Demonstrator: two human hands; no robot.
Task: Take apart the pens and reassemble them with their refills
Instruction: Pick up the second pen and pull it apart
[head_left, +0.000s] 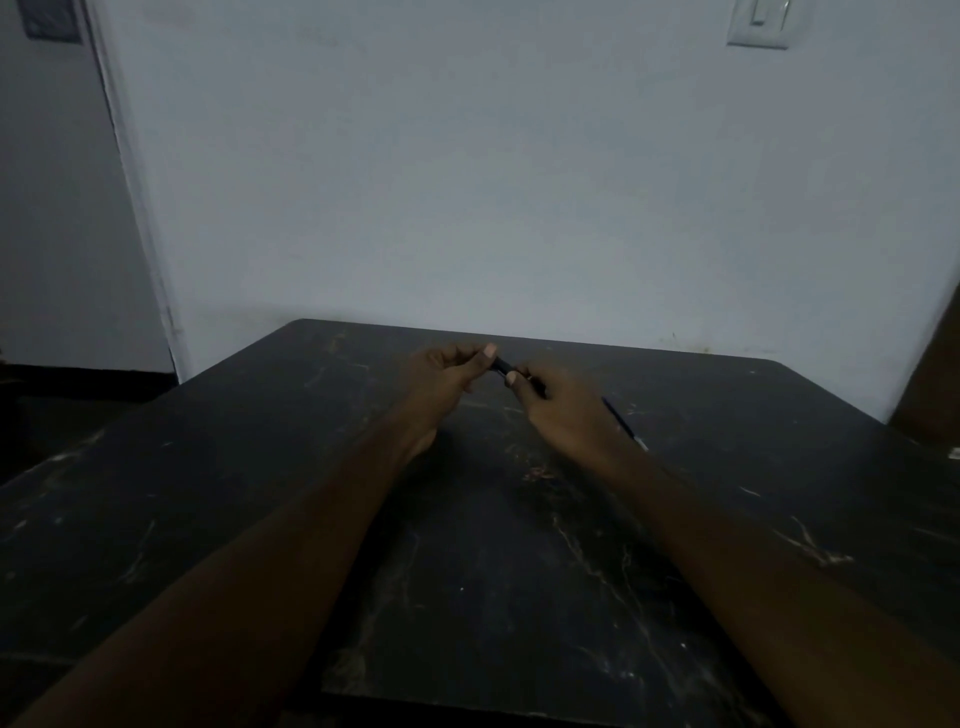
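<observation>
Both of my hands hold one dark pen (500, 366) above the far middle of the black table (260, 467). My left hand (441, 376) pinches the pen's left end between thumb and fingers. My right hand (558, 402) grips the pen just to the right, thumb on top. A thin dark refill (623, 423) with a pale tip sticks out from behind my right hand, slanting down to the right; I cannot tell whether it lies on the table or is held.
The table is scratched, and its far edge runs along a pale wall (519, 182). A small pale object (955, 453) lies at the right edge. A brown panel (935, 374) leans at the far right. The room is dim.
</observation>
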